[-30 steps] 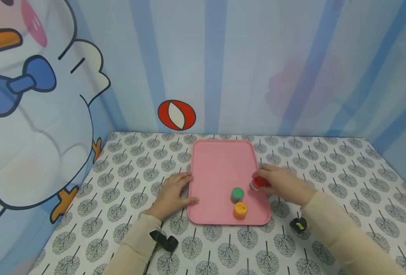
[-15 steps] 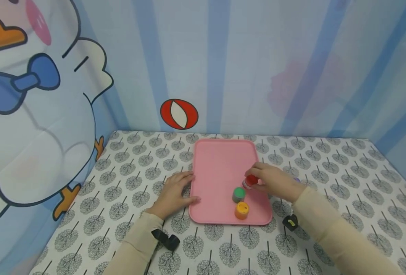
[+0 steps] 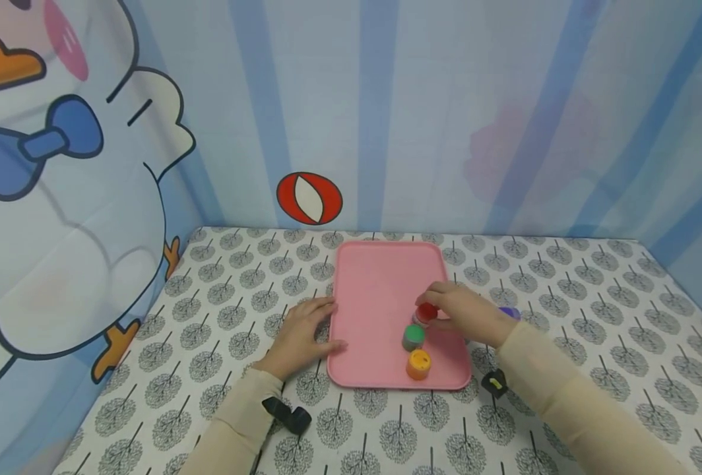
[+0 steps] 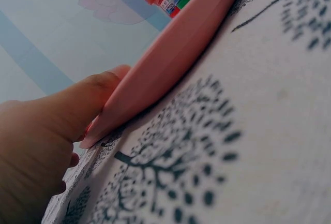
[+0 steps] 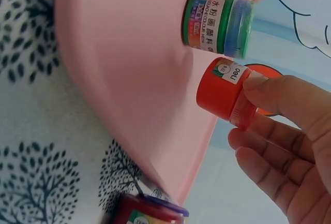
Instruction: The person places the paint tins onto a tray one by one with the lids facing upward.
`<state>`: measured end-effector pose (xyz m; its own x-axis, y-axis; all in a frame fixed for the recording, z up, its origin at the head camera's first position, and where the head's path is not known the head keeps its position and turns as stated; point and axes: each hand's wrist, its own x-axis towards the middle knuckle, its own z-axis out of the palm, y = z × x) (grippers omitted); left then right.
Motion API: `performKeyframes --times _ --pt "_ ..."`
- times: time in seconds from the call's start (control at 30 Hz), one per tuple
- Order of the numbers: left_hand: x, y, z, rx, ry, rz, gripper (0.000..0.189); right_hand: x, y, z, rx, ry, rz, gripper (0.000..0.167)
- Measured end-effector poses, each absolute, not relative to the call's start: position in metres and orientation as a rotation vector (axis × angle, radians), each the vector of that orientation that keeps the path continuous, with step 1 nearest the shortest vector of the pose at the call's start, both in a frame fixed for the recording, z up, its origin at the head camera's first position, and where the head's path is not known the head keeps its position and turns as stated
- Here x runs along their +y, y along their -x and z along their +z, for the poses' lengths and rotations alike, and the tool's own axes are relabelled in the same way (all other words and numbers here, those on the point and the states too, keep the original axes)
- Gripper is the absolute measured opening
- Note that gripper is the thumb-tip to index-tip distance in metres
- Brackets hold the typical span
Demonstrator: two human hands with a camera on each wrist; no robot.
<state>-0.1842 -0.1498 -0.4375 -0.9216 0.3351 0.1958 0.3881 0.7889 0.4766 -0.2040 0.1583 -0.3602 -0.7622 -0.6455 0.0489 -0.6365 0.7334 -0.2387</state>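
Note:
My right hand (image 3: 464, 310) pinches a small red paint jar (image 5: 221, 92) by its lid between thumb and fingers, over the right part of the pink tray (image 3: 381, 277). Right beside it a green paint jar (image 3: 413, 338) stands on the tray, with an orange-yellow paint jar (image 3: 418, 365) in front. In the right wrist view the three jars form a close row. My left hand (image 3: 300, 333) rests at the tray's left rim, fingers loosely extended and the thumb over the edge. The left wrist view shows that thumb against the rim.
A dark red jar with a purple lid (image 5: 150, 211) stands outside the tray, partly hidden behind my right forearm in the head view. The table wears a tree-patterned cloth (image 3: 256, 270). Behind it hangs a blue striped curtain (image 3: 422, 132). Black wrist devices (image 3: 287, 414) sit at both sleeves.
My right hand has carried the red jar leftward from the tray's right edge to beside the green jar. The purple lid has come into view behind the forearm. My left hand stays put.

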Motion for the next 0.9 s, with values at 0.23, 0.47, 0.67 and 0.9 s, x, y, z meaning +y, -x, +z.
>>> performKeyframes --times 0.23,0.47,0.67,0.9 --pt "-0.151 0.185 -0.439 -2.864 0.595 -0.784 0.078 0.149 0.206 -0.36 2.872 1.112 -0.34 0.036" --pt "-0.15 0.185 -0.439 -2.855 0.601 -0.783 0.078 0.143 0.209 -0.364 2.825 1.054 -0.332 0.037" --pt "-0.15 0.186 -0.439 -2.857 0.602 -0.784 0.078 0.141 0.213 -0.369 2.838 1.102 -0.31 0.036" --pt "-0.151 0.184 -0.438 -2.855 0.597 -0.783 0.078 0.14 0.215 -0.37 2.832 1.121 -0.323 0.036"
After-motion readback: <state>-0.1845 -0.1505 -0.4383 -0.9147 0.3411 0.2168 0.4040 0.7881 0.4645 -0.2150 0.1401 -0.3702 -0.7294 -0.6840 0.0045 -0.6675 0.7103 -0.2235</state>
